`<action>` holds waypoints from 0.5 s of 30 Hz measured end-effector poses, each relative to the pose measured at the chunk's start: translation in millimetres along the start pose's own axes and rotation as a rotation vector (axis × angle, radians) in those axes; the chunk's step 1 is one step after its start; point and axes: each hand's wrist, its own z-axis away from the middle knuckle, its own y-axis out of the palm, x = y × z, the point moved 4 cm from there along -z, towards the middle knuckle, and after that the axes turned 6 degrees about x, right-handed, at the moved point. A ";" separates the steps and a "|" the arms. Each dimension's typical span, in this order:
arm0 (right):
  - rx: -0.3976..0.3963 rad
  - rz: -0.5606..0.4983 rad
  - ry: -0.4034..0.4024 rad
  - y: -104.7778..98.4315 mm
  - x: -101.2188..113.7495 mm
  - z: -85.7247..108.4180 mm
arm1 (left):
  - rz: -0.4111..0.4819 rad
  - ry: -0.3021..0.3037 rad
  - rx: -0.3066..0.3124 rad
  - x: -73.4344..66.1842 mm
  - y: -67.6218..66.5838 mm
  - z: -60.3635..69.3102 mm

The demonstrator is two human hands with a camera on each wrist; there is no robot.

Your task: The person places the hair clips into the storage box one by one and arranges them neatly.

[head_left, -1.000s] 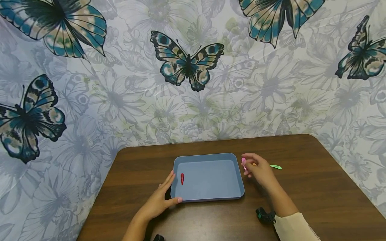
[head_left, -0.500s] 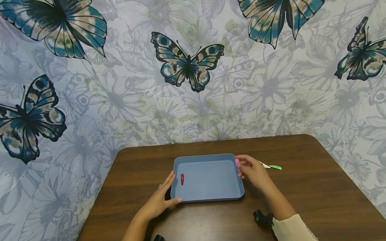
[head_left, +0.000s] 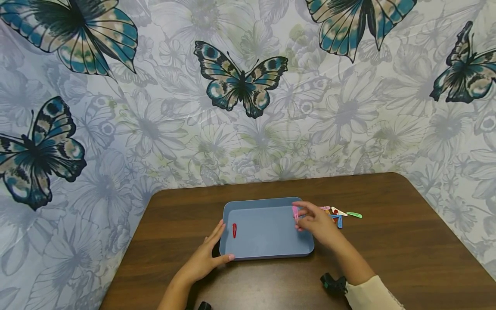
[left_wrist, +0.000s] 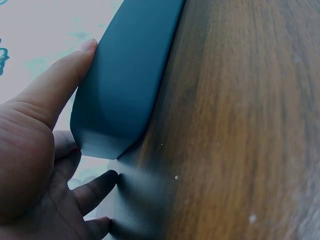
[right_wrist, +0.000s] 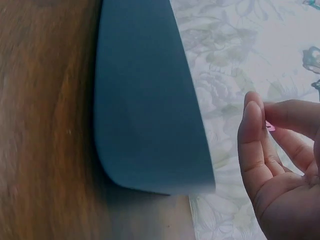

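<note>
A pink hair clip (head_left: 296,212) is pinched between the thumb and fingers of the right hand (head_left: 317,224), above the right side of the blue-grey tray (head_left: 267,254). In the right wrist view only a bit of pink (right_wrist: 270,127) shows between the fingers of the right hand (right_wrist: 282,155). Near the tray's left end lies a red clip (head_left: 234,230). The left hand (head_left: 203,260) rests against the tray's left edge with fingers spread; in the left wrist view the left hand's (left_wrist: 45,145) thumb touches the wall of the tray (left_wrist: 120,85).
Right of the tray, on the brown table (head_left: 387,241), lies a loose group of clips: a green clip (head_left: 354,215), a white clip (head_left: 339,211), a blue clip (head_left: 339,221) and others partly behind the right hand. A butterfly-patterned cloth (head_left: 248,142) stands behind the table.
The right hand has moved left with the pink clip, from beside the tray to over its right side, uncovering more of the clips on the table. The left hand has stayed in place.
</note>
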 end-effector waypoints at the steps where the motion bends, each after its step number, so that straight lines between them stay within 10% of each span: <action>1: 0.008 -0.013 -0.003 1.7 0.1 -0.6 | 0.001 0.000 0.001 -0.1 0.0 0.0; 15: 0.072 -0.069 -0.004 23.9 0.0 -7.3 | 0.002 0.000 -0.002 -1.1 0.1 0.5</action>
